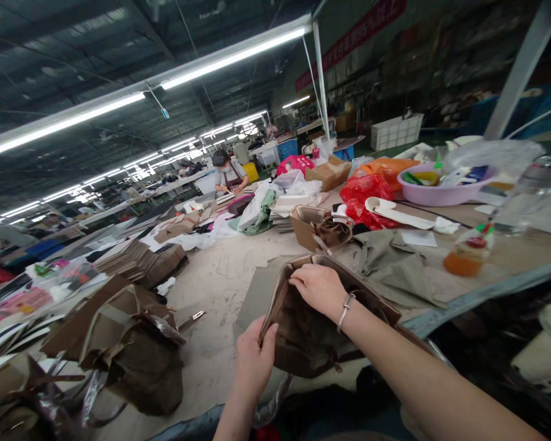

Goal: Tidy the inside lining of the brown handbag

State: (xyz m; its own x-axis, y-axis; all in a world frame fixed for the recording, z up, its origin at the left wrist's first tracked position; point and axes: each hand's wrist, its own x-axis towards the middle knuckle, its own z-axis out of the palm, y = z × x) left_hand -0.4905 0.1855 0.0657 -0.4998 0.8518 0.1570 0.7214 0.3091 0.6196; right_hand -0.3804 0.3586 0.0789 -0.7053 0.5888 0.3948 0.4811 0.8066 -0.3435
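Observation:
A brown handbag [303,343] lies at the table's front edge with its mouth spread toward me and its dark lining showing. My left hand [256,352] pinches the bag's left rim between thumb and fingers. Higher on the same rim, my right hand [319,286] is closed on the edge, its fingertips pressed together at the lining; a bracelet [346,312] circles that wrist. Under the bag's far left side is a flat grey-green sheet [253,294]. Just beyond it stands a smaller tan and brown bag [307,228].
More brown bags [147,361] crowd the left front. Stacked brown panels [128,260] lie behind them. At right are an orange glue bottle [466,260], a purple basin [441,193] and grey-green fabric [395,263]. A co-worker [229,174] sits at the table's far end.

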